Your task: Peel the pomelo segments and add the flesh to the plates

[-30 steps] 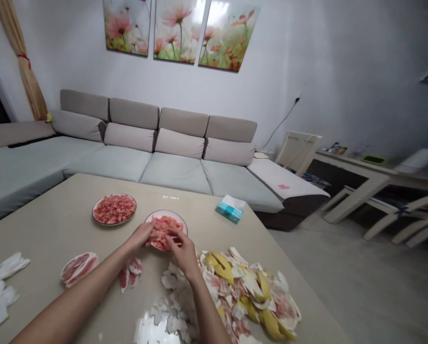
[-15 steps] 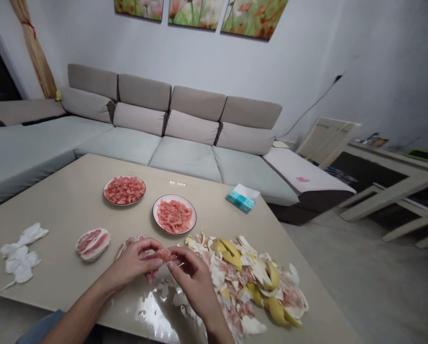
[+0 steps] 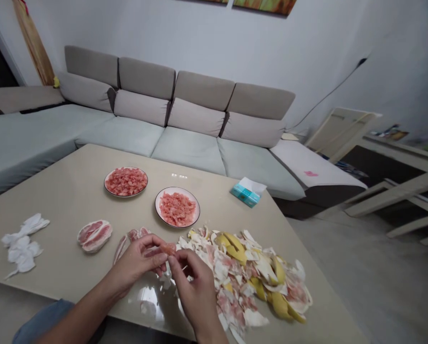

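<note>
Clear of the nearer plate [image 3: 192,196] now, unlike a second ago, my left hand [image 3: 140,260] and right hand [image 3: 197,291] pinch a pink fruit piece [image 3: 168,248] between them

Your left hand [image 3: 142,260] and right hand [image 3: 198,291] are both bare, and your slim left forearm [image 3: 88,308] is uncovered to the lower edge of view. Beside it you wear muted blue cloth [image 3: 38,322], probably a denim trouser leg, rounded in outline and cut off below.
</note>
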A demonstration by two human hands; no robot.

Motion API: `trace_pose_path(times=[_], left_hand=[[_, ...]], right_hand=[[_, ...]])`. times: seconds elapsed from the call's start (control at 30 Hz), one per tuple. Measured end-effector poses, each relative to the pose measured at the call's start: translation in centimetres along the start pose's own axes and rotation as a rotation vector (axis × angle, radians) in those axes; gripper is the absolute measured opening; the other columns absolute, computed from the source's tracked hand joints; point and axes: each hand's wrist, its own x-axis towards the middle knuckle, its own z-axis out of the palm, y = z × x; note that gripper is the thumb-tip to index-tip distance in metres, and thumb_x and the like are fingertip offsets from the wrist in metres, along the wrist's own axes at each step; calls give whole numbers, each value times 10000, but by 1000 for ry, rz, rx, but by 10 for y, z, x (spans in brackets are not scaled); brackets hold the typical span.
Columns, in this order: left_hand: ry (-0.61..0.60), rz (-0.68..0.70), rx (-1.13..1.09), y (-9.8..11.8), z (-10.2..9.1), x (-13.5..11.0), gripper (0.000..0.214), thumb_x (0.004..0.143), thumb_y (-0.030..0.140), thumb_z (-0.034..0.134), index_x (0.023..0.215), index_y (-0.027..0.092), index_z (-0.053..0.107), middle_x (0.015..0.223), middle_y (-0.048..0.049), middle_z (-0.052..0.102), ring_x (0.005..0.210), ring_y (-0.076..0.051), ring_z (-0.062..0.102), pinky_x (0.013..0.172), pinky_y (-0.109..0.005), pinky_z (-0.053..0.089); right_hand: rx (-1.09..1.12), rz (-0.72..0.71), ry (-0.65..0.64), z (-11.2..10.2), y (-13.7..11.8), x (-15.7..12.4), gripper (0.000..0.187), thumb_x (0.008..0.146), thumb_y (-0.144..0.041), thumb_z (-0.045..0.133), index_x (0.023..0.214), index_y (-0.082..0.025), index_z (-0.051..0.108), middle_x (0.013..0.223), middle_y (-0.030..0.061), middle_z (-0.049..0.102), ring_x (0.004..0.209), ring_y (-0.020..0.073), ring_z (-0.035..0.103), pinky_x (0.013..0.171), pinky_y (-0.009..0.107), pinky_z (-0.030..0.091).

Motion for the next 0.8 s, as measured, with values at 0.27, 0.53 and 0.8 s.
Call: trace_pose_path(times=[0.27,0.53,0.8], left_hand=[[164,-126,-386,-10,5,3,271,725,283,775,941,162,668,876,-20,617,655,-75,576,611,-187,490],[123,-107,-387,-10,0,2,285,774,273,732,1027,162,661,899,-36,589,730,-104,598,665,-216,505],[110,-103,-237,-12,9,-1,287,716,333,773,941,183,674,934,-33,623,746,-108,584,714,-244,480]], right_hand=[[-413,-551,70,15,7,-16,208,868,-91,511,987,-207,637,771,82,697,682,202,641,603,289,484],[-401,-306,99,-12,13,-1,144,890,-169,528,909,-220,661,848,73,684,790,212,639,707,329,507],[-163,-250,137,-18,4,1,99,868,-210,604,959,-226,638,905,61,656,820,199,604,708,327,496]])
